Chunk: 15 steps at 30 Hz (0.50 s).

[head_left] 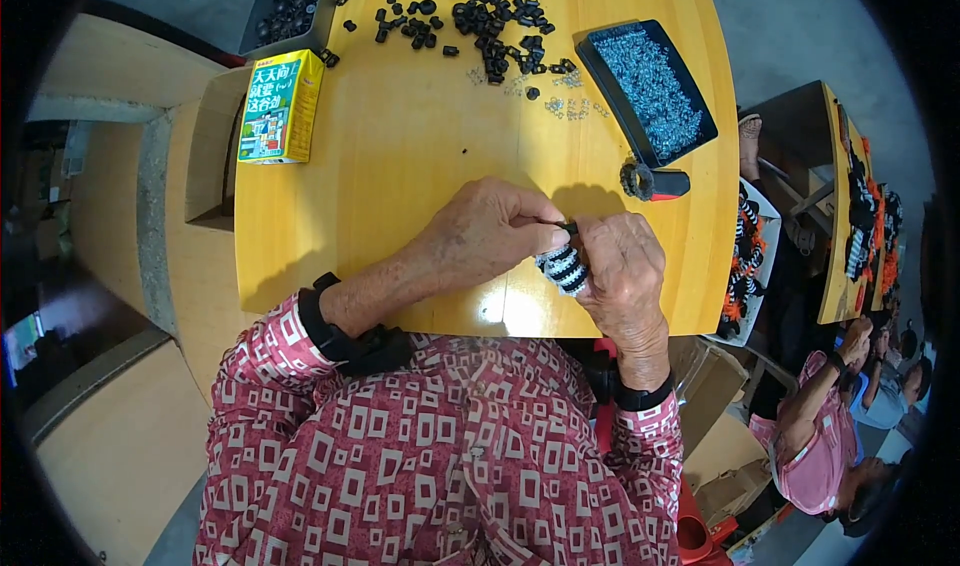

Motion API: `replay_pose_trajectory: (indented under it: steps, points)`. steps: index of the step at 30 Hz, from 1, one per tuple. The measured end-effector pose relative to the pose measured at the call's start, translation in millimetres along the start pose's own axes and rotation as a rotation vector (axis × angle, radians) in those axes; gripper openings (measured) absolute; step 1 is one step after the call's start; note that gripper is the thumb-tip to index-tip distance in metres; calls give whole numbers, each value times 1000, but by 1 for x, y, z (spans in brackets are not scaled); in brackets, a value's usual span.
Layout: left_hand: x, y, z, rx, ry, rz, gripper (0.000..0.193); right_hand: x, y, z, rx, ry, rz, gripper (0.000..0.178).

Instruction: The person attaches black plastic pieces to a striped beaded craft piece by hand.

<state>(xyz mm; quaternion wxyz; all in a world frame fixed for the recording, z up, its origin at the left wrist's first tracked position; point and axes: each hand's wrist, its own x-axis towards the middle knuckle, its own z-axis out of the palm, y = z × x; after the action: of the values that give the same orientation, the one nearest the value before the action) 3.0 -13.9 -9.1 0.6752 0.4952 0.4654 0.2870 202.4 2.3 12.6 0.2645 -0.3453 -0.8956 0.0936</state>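
Near the table's front edge, both my hands meet at a small black-and-white striped fabric piece (pixel 562 269). My right hand (pixel 625 261) is closed around its right side. The thumb and fingers of my left hand (pixel 490 224) pinch at its top, where a small dark part (pixel 570 228) shows between the two hands. The fingers hide most of that part, so its kind cannot be told. Just beyond my right hand lies a black-and-red tool (pixel 668 184) beside a dark, rough-surfaced ring (pixel 634 178).
Small black plastic parts (pixel 495 26) and tiny clear pieces (pixel 570 109) lie scattered across the yellow table (pixel 380 176). A black tray (pixel 645 91) holds many clear pieces. A yellow-green drink carton (pixel 280 106) stands left, near a dark bin (pixel 290 6). Rightward are a white box (pixel 755 266) and co-workers (pixel 815 436).
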Motion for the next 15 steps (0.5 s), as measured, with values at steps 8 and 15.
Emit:
replay_pose_trajectory:
  steps: [8, 15]
  points:
    - [-5, 1, 4, -31, 99, 34, 21, 4, 1, -2, 11, -51, -14, 36]
    - [1, -4, 1, 52, 78, 17, 21, 1, 4, 2, -2, -113, -26, 35]
